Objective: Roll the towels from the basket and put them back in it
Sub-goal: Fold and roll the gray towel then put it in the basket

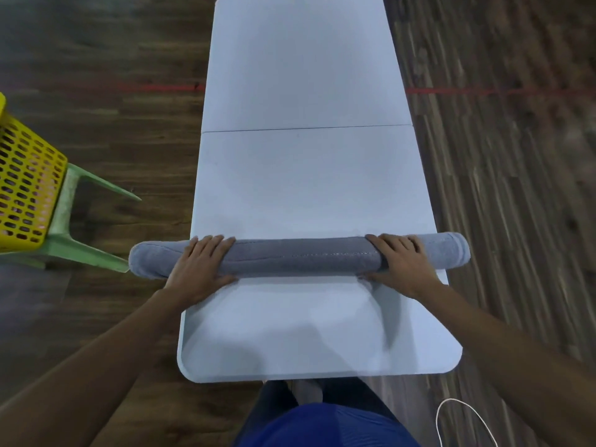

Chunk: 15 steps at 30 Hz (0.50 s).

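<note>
Towel roll (306,258) across table (306,75), basket (29,188) left.

Pale blue folding table (300,75), seam across its middle, on dark wood-plank floor (129,130); red line (161,87) on floor; green chair (64,246) left; white cable (451,400) lower right.

You wear a bright blue top (325,425) over dark trousers (274,403) — your left hand (201,264) and right hand (401,264) are bare.

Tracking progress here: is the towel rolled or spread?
Rolled: the towel lies as one long tube across the table, both ends overhanging.
</note>
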Each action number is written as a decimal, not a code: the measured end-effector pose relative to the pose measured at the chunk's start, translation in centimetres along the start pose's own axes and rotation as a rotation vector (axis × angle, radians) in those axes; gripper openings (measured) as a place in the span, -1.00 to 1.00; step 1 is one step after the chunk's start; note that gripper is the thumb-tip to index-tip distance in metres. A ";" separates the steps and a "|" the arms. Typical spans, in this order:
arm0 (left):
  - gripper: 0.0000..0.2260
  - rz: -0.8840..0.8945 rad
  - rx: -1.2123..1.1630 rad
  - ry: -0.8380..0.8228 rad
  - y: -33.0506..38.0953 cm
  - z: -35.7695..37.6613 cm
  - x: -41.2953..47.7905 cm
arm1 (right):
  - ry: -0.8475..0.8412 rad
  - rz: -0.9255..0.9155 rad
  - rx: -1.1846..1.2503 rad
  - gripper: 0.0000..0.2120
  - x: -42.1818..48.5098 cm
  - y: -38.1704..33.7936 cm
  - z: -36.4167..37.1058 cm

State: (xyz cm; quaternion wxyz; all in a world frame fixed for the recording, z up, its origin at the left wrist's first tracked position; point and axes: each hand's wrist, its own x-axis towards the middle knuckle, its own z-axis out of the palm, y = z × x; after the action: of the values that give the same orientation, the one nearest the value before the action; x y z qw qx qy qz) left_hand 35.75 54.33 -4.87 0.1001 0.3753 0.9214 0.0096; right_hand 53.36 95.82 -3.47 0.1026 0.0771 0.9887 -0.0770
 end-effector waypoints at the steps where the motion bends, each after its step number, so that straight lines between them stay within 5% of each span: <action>1: -0.38 0.017 0.047 -0.029 -0.3 0.2 0.1 | -0.009 -0.008 -0.045 -0.35 0.1 0.2 0.2; 5: -0.57 -0.236 -0.015 -0.033 1.6 -0.7 3.2 | -0.044 0.158 -0.086 -0.53 3.1 -0.5 -0.7; 10: -0.63 -0.687 -0.353 -0.076 8.4 -2.0 6.6 | -0.102 0.537 0.312 -0.57 5.7 -5.1 -1.1; 15: -0.52 -0.847 -0.704 -0.097 16.6 -1.3 7.3 | -0.099 0.759 0.675 -0.52 4.0 -12.0 -0.5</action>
State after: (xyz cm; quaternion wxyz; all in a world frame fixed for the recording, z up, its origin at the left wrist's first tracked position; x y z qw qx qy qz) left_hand 41.86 71.36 -3.31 0.2572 -0.0843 0.9273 0.2586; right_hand 47.43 84.75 -2.20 0.1396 0.4561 0.8049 -0.3531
